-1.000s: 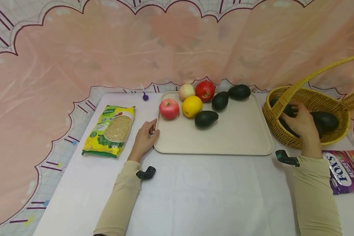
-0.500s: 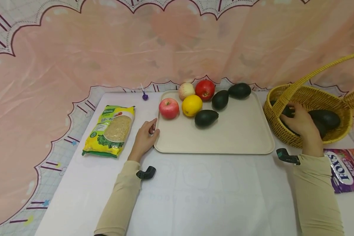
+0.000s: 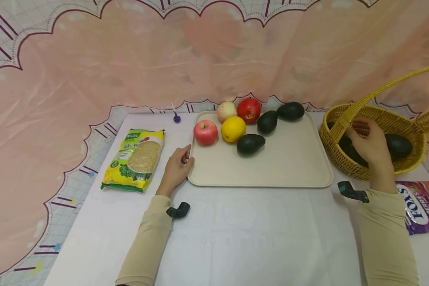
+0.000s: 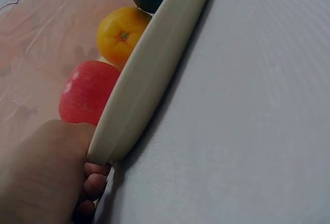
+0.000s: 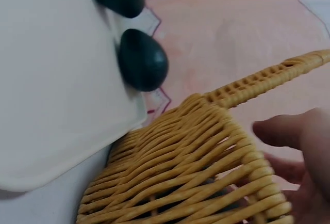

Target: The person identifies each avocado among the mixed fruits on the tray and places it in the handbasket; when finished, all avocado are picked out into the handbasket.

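Seven fruits lie on the one pale tray (image 3: 289, 163): three dark avocados (image 3: 251, 144), one red apple (image 3: 205, 132), one yellow-orange fruit (image 3: 233, 129), one pale apple (image 3: 227, 111) and one pomegranate (image 3: 249, 110). One wicker basket (image 3: 343, 166) stands just beside the tray's right end, and at least two more avocados (image 3: 398, 146) are inside it; the right hand covers part of the inside, so I cannot tell the exact number. Two packets lie on the white bench (image 3: 236, 234): a yellow noodle packet (image 3: 134, 161) to the left and a purple FOX'S packet (image 3: 423, 208) at the right. One small purple lollipop (image 3: 176, 118) is behind the noodle packet.

The right hand (image 3: 373, 145) is in the basket; its fingers are bent loosely, with a gap to the thumb, and hold nothing that I can see. The left hand (image 3: 175, 169) holds the tray's left edge narrowly, between thumb and bent fingers. Half a second earlier, the right hand was upon an avocado near the handle; now it is slightly more to the right, while the fruits on the tray keep their places.
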Available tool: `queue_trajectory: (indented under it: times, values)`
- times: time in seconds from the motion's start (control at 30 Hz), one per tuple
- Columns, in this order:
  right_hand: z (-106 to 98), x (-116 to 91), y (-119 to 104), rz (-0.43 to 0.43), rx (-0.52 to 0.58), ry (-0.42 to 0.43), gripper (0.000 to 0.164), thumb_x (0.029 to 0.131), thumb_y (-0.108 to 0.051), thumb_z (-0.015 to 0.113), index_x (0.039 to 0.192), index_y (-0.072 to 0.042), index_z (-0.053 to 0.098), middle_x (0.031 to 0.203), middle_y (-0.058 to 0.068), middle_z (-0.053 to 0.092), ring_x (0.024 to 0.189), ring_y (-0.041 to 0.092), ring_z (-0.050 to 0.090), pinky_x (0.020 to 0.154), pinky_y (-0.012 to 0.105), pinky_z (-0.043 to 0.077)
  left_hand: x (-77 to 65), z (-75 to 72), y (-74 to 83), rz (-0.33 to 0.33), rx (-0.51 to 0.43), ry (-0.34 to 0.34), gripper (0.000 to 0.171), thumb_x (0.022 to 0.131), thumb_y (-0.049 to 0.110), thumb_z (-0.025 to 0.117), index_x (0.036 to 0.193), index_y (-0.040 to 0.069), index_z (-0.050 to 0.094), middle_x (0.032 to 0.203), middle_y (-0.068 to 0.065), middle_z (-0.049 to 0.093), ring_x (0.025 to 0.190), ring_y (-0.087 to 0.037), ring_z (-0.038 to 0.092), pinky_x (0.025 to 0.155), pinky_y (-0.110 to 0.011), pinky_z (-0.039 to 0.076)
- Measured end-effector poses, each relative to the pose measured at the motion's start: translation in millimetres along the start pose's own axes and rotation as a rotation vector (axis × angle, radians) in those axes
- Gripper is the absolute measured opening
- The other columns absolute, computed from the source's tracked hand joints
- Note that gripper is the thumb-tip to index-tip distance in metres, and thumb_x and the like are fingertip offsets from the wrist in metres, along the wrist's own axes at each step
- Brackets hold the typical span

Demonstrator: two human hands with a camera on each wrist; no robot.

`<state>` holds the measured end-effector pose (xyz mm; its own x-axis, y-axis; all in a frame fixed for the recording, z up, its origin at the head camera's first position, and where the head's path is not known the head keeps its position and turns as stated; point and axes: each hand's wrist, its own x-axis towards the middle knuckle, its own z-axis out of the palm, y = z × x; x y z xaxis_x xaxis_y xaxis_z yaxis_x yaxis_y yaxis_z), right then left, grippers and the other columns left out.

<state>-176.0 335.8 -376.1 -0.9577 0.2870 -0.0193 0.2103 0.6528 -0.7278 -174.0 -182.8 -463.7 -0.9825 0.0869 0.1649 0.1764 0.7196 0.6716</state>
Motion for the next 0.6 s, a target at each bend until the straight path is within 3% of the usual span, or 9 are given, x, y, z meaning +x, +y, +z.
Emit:
queue_trajectory:
  times: [0.07, 0.17, 0.37, 0.6]
  values:
    - [0, -2, -2, -0.004, 0.081, 0.099, 0.055, 0.093, -0.042, 0.047, 0.141, -0.016, 0.040, 0.126, -0.002, 0.051, 0.117, 0.017, 0.047, 0.099, 0.034, 0.040, 0.0, 0.1, -0.1, 0.003, 0.003, 0.000, 0.048, 0.090, 0.016, 0.058, 0.136, 0.004, 0.049, 0.091, -0.007, 0.049, 0.080, -0.019, 0.045, 0.075, -0.031, 0.031]
    - [0, -3, -3, -0.058, 0.218, 0.259, 0.035, 0.093, -0.029, 0.053, 0.127, -0.021, 0.053, 0.103, -0.021, 0.049, 0.097, -0.002, 0.047, 0.085, 0.018, 0.036, 0.0, 0.5, -0.4, 0.006, 0.004, 0.000, 0.048, 0.090, 0.015, 0.058, 0.136, 0.004, 0.049, 0.091, -0.007, 0.049, 0.081, -0.018, 0.045, 0.075, -0.031, 0.031]
    - [3, -2, -9, -0.210, 0.480, 0.461, 0.023, 0.090, -0.011, 0.057, 0.112, -0.014, 0.062, 0.094, -0.016, 0.055, 0.085, -0.003, 0.052, 0.077, 0.016, 0.037, 0.1, 1.2, -0.9, 0.005, 0.003, 0.003, 0.047, 0.090, 0.016, 0.058, 0.135, 0.004, 0.050, 0.091, -0.007, 0.049, 0.080, -0.018, 0.044, 0.075, -0.031, 0.031]
    - [4, -7, -19, -0.336, 0.643, 0.512, 0.020, 0.088, -0.003, 0.057, 0.106, -0.005, 0.064, 0.092, -0.007, 0.058, 0.077, 0.002, 0.055, 0.073, 0.017, 0.043, -0.5, 0.1, -0.5, 0.018, -0.003, 0.013, 0.046, 0.090, 0.015, 0.058, 0.134, 0.003, 0.051, 0.090, -0.007, 0.049, 0.079, -0.018, 0.044, 0.075, -0.031, 0.031]
